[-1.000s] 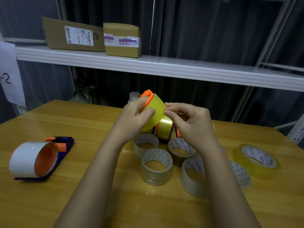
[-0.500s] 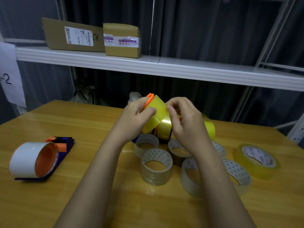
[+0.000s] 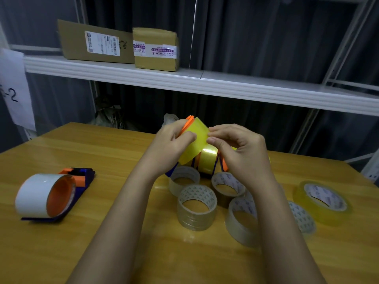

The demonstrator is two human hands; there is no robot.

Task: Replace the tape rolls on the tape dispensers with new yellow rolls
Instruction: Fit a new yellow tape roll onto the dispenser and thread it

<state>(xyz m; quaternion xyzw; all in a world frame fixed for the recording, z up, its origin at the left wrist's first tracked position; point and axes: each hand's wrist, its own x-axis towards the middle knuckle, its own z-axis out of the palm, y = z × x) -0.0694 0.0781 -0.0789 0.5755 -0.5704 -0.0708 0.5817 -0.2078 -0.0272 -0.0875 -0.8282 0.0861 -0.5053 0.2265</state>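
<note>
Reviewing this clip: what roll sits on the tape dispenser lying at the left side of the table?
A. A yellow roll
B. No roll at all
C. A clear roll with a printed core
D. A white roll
D: the tape dispenser on the left lies on the table carrying a white roll around its orange hub, while both hands work on a yellow roll farther back.

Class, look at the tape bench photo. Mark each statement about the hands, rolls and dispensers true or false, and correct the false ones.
1. The left hand grips the yellow roll. True.
2. The right hand rests flat on the table. False: it is raised and pinches at the yellow roll's edge.
3. The dispenser at left carries a yellow roll. False: its roll is white.
4. Two cardboard boxes sit on the shelf. True.
</note>
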